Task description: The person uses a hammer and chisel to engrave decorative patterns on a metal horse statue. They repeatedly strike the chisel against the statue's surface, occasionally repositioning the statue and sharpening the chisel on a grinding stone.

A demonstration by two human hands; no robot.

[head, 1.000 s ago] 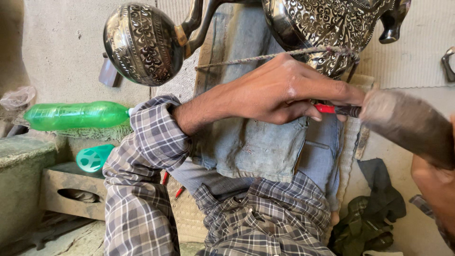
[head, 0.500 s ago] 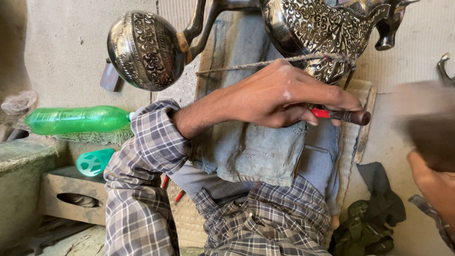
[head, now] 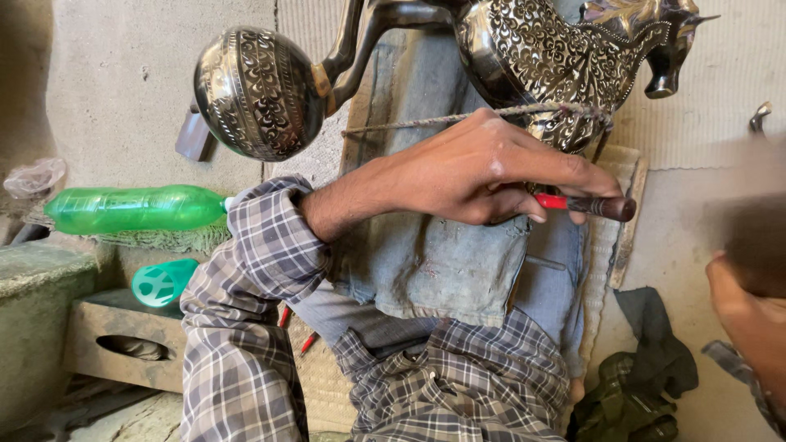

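The left hand (head: pixel 483 168) stayed closed around a red-shafted chisel (head: pixel 585 205), fingers wrapped tight and thumb pressed under it, its dark struck end pointing toward the right edge of the view; the working tip was hidden behind the fingers, so whether it touched the metal could not be told. The chisel lay over the person's denim-covered lap, just below the belly of the engraved metal horse figure (head: pixel 557 57), which rested across the thighs with a cord (head: pixel 458 119) drawn along its underside. What had changed was on the other side: a second before, a blurred hammer head sat close against the chisel's end, and half a second before it had already pulled back toward the right edge. Now the right hand (head: pixel 749 315) was low at the right edge, its fingers seemingly curled about a dark blurred handle, well apart from the chisel. That reads as the backswing between blows, the engraving seemingly mid-stroke. The ornate metal ball (head: pixel 258 90) hung over the knees.
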